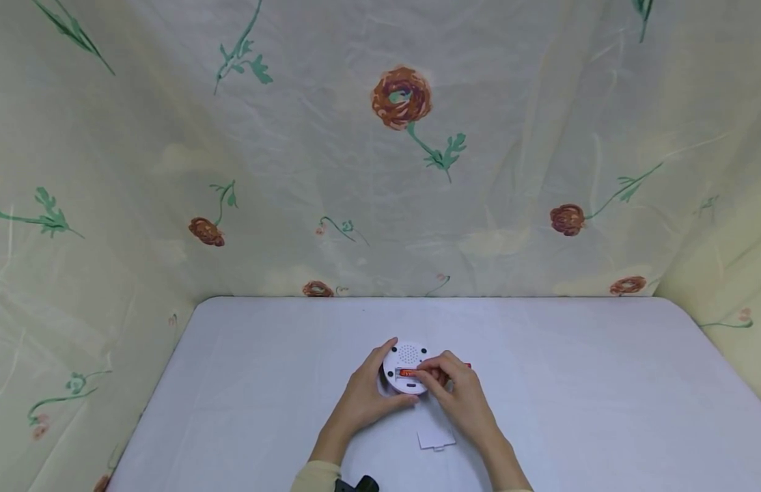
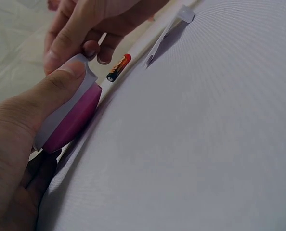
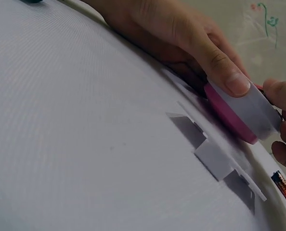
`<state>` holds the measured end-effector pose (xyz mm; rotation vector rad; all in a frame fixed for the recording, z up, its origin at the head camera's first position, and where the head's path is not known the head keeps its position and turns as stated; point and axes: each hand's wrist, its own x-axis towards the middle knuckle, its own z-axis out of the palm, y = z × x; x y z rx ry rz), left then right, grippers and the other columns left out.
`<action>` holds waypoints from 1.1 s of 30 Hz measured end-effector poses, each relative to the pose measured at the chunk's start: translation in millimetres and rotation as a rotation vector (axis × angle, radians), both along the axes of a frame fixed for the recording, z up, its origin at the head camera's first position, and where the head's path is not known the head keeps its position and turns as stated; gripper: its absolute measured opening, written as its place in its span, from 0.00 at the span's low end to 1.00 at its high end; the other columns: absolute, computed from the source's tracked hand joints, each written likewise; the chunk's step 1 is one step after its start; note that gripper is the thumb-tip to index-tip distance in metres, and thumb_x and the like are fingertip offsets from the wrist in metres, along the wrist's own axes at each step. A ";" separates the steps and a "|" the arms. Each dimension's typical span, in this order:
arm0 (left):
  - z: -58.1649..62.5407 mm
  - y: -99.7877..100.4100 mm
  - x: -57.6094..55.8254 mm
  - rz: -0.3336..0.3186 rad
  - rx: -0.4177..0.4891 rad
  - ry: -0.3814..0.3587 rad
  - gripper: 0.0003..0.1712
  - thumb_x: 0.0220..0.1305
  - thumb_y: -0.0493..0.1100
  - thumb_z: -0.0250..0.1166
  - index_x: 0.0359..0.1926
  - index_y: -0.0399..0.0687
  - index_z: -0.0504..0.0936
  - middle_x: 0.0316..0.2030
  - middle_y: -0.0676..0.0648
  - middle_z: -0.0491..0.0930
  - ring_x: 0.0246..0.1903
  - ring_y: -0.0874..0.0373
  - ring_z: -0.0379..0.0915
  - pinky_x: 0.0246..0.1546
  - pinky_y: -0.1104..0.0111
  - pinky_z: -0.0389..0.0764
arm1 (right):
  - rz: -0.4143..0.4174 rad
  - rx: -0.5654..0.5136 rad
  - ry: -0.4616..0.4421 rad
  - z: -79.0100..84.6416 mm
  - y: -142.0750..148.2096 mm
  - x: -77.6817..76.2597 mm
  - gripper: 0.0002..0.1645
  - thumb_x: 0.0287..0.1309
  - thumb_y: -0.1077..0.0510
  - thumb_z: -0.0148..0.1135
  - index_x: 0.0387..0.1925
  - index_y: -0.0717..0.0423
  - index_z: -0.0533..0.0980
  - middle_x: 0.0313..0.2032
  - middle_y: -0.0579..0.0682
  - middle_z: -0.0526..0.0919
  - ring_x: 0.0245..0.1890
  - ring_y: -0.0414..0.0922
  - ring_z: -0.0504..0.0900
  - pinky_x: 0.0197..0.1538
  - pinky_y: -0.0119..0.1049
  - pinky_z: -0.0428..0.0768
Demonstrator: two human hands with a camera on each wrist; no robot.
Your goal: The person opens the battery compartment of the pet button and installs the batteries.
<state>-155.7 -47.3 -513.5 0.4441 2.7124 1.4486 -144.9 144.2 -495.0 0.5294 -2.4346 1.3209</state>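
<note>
A round white device (image 1: 408,354) with a pink underside (image 2: 75,118) is held by its rim in my left hand (image 1: 367,395), the thumb on its near edge. Its upturned face has a speaker grille, dark round feet and an uncovered battery compartment. My right hand (image 1: 457,393) pinches a red battery (image 1: 408,373) at that compartment; the fingers hide part of it. In the wrist views, a second battery (image 2: 118,67), black and red-orange, lies on the table beyond the device. Nearer me rests a white battery cover (image 1: 436,439) with small tabs.
The white-covered table (image 1: 264,383) reaches a flowered cloth curtain (image 1: 509,137) at the back and sides. A black object (image 1: 358,485) shows by the left sleeve at the bottom edge of the head view.
</note>
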 end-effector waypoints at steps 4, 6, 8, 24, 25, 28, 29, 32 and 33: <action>0.7 0.5 0.0 0.003 -0.002 -0.001 0.57 0.42 0.65 0.73 0.71 0.68 0.53 0.67 0.54 0.64 0.67 0.55 0.60 0.64 0.52 0.66 | -0.004 -0.004 -0.018 0.3 -0.6 -0.2 0.06 0.51 0.56 0.69 0.33 0.44 0.80 0.28 0.35 0.74 0.25 0.31 0.70 0.27 0.25 0.73; 0.7 0.5 -0.2 0.005 -0.005 0.000 0.57 0.41 0.66 0.73 0.71 0.69 0.53 0.67 0.54 0.64 0.67 0.55 0.60 0.64 0.52 0.66 | -0.011 -0.003 -0.032 0.8 -0.8 -0.8 0.06 0.51 0.56 0.69 0.33 0.45 0.80 0.28 0.36 0.73 0.25 0.31 0.71 0.27 0.24 0.73; 0.7 0.5 -0.4 0.005 -0.006 0.001 0.57 0.41 0.67 0.72 0.71 0.69 0.53 0.67 0.54 0.64 0.67 0.55 0.60 0.65 0.53 0.66 | -0.019 -0.003 -0.048 0.6 -0.8 -1.3 0.06 0.52 0.57 0.69 0.33 0.46 0.80 0.27 0.36 0.73 0.25 0.31 0.71 0.28 0.24 0.73; 0.2 0.3 1.0 0.002 -0.008 0.001 0.58 0.41 0.66 0.73 0.71 0.67 0.53 0.67 0.53 0.64 0.67 0.55 0.60 0.65 0.54 0.65 | -0.042 -0.087 -0.089 -2.3 -0.2 1.2 0.04 0.55 0.56 0.66 0.33 0.45 0.78 0.27 0.39 0.73 0.27 0.33 0.71 0.28 0.24 0.73; -0.1 0.0 1.1 0.000 -0.007 0.002 0.58 0.41 0.66 0.73 0.71 0.67 0.53 0.67 0.54 0.64 0.67 0.55 0.59 0.65 0.54 0.66 | -0.048 -0.095 -0.087 -2.7 -0.5 1.0 0.05 0.54 0.56 0.67 0.32 0.45 0.77 0.27 0.39 0.73 0.27 0.34 0.71 0.28 0.24 0.72; -0.5 -0.5 1.0 -0.003 -0.003 0.005 0.58 0.40 0.67 0.72 0.71 0.67 0.54 0.67 0.54 0.64 0.67 0.56 0.59 0.65 0.54 0.65 | -0.063 -0.113 -0.091 -3.3 -1.9 1.0 0.06 0.53 0.56 0.68 0.31 0.45 0.76 0.26 0.40 0.73 0.26 0.34 0.71 0.28 0.24 0.72; -0.5 -0.6 1.0 -0.004 -0.002 0.006 0.58 0.40 0.68 0.72 0.71 0.67 0.54 0.67 0.54 0.64 0.67 0.56 0.59 0.65 0.54 0.65 | -0.070 -0.114 -0.091 -3.6 -2.3 1.0 0.07 0.52 0.56 0.68 0.30 0.46 0.76 0.26 0.39 0.72 0.26 0.34 0.70 0.28 0.24 0.71; -0.6 -0.7 1.2 -0.005 -0.002 0.009 0.58 0.40 0.68 0.72 0.71 0.66 0.54 0.67 0.54 0.64 0.67 0.56 0.60 0.65 0.54 0.66 | -0.093 -0.106 -0.085 -4.5 -2.9 1.5 0.07 0.51 0.56 0.69 0.29 0.46 0.76 0.26 0.39 0.72 0.26 0.33 0.70 0.28 0.23 0.71; -0.7 -0.8 1.2 -0.005 0.000 0.010 0.58 0.40 0.68 0.72 0.71 0.66 0.54 0.67 0.54 0.64 0.67 0.55 0.60 0.65 0.54 0.66 | -0.101 -0.099 -0.082 -4.9 -2.9 1.6 0.07 0.50 0.56 0.69 0.28 0.46 0.76 0.26 0.39 0.71 0.26 0.32 0.70 0.28 0.23 0.72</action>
